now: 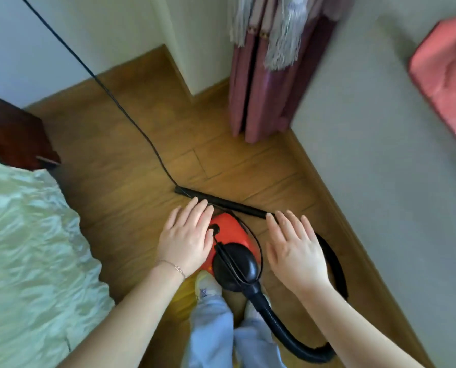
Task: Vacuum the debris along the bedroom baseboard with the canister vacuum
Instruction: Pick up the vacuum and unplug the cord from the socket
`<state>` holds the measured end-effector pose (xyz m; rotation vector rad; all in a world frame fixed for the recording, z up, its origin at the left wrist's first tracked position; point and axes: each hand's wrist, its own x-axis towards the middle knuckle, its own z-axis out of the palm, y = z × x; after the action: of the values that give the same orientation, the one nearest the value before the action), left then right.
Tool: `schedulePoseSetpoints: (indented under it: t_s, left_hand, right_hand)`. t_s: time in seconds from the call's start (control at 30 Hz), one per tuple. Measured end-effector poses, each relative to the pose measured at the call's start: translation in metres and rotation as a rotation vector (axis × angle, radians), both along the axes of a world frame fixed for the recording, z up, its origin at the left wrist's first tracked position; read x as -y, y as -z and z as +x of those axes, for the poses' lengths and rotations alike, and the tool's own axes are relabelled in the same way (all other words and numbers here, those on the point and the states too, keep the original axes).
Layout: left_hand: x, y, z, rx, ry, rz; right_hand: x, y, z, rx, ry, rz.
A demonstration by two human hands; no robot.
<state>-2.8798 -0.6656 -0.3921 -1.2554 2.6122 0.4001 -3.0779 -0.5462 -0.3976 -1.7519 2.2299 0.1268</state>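
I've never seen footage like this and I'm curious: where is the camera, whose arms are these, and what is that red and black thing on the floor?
This is one picture from a camera worn on a person's head, looking down. The arms are that person's own: the left hand and right hand have flat, spread fingers and hold nothing. Under them on the wooden floor sits a red and black canister vacuum, its hose curling away to the right. A black tube lies just beyond, and a power cord runs off to the upper left.
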Motion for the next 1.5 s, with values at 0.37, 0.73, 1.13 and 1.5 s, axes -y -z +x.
schedulePoseSetpoints:
  t_s: [0.37,0.73,1.13,1.5]
  left_hand:
    - [-0.047,-0.241,0.062,-0.059,-0.236,-0.149]
    - [-0.001,-0.295,0.153,-0.144,-0.385,-0.245]
    - [0.118,-0.305,0.299,-0.176,-0.369,-0.361]
    - [0.234,-0.305,0.307,-0.087,-0.361,-0.274]
  right_hand:
    - [-0.013,-0.218,0.037,-0.023,-0.142,-0.110]
    - [0.045,-0.285,0.108,-0.090,-0.245,-0.116]
    - [0.198,-0.317,0.236,-0.101,-0.188,-0.128]
    - [0.291,-0.315,0.235,-0.005,-0.131,-0.059]
